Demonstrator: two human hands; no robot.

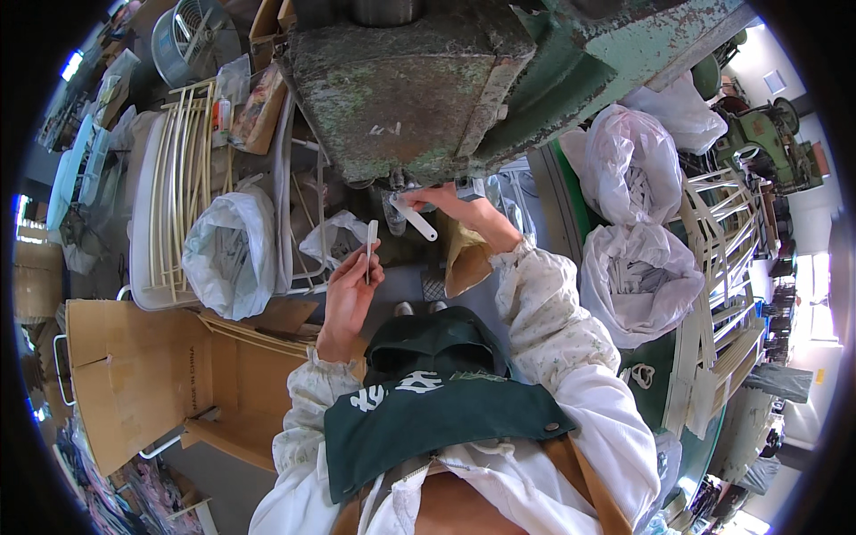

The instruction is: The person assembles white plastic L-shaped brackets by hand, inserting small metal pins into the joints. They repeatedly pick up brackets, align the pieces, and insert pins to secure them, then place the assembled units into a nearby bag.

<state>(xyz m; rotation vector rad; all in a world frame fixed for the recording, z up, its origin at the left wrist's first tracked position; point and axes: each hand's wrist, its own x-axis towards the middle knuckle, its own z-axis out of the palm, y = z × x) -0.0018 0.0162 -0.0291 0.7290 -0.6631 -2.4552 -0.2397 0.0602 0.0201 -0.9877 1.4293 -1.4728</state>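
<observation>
The left hand [346, 290] has its fingers clamped on a thin, flat white strip [370, 245] held upright; the right hand [443, 198] fingers grip a wider white strip [415, 220] beneath the worn green machine [401, 89].

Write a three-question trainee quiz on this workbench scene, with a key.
1. True or false: the left hand holds a thin white strip upright.
2. Where is the right hand working? A) inside a cardboard box B) under the green machine C) in a plastic bag
3. Fill in: the white plastic bag left of the left hand holds more white ____.

Key:
1. True.
2. B: it holds a flat white piece just below the worn machine head.
3. Strips; the two bags on the person's right hold similar pieces.
</observation>
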